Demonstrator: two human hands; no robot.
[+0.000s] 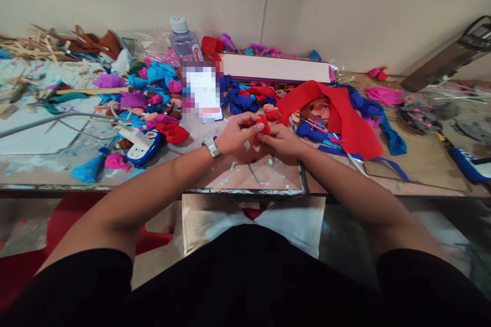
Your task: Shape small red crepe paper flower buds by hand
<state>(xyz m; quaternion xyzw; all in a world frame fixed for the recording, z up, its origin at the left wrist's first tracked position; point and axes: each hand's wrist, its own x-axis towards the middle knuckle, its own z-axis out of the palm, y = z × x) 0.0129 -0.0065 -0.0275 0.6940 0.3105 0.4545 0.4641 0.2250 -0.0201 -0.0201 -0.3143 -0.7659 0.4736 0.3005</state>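
My left hand (238, 135), with a metal watch (213, 148) on its wrist, is closed on a small red crepe-paper flower (262, 132) above the front of the table. My right hand (283, 140) pinches the same flower from the other side. The fingers hide part of it. Just beyond the hands lies a pink and red paper rose (270, 112). A long red crepe strip (355, 122) drapes over the pile beside my right hand.
A phone (203, 92) stands in front of a water bottle (184, 43). Left are a blue power strip (143, 149) and a grey cable (69, 116). Loose paper flowers (134, 99) fill the middle. A dark bottle (441, 56) leans at the right.
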